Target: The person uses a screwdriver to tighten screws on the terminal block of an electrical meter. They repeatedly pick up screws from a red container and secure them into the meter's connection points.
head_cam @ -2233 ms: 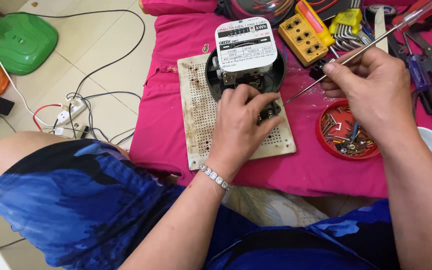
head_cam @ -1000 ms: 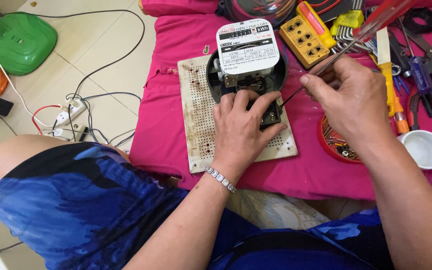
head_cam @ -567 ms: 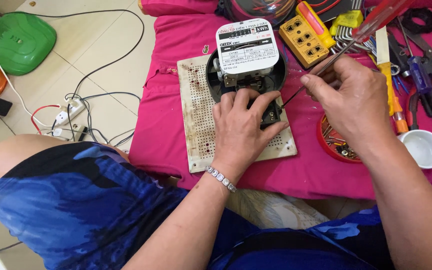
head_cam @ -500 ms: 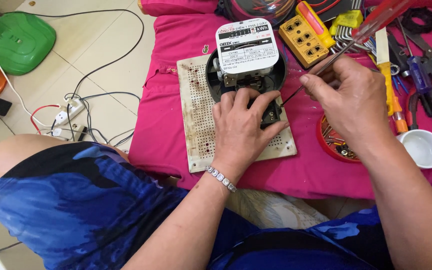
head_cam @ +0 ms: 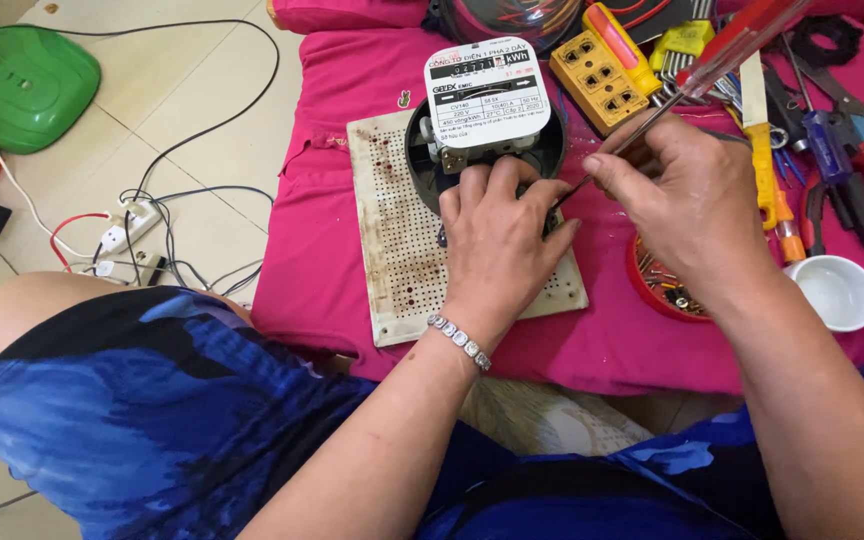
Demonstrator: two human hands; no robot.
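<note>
A round black electricity meter (head_cam: 485, 128) with a white faceplate stands on a perforated cream board (head_cam: 398, 235) laid over a pink cloth (head_cam: 322, 220). My left hand (head_cam: 500, 240) rests on the meter's lower front, fingers curled over its terminal part, which is hidden under them. My right hand (head_cam: 684, 205) grips a screwdriver (head_cam: 722, 62) with a clear red handle; its shaft slants down to the left and the tip reaches the meter just beside my left fingers.
Right of the board lie a red dish of screws (head_cam: 660, 290), a small white bowl (head_cam: 838, 292), pliers and cutters (head_cam: 842, 170), and a yellow socket block (head_cam: 600, 82). On the tiled floor at left are a green object (head_cam: 27, 85), wires and a white plug strip (head_cam: 122, 228).
My right hand has come in from the right with the screwdriver, and its tip now sits at the meter by my left fingers. My left hand has stayed on the meter.
</note>
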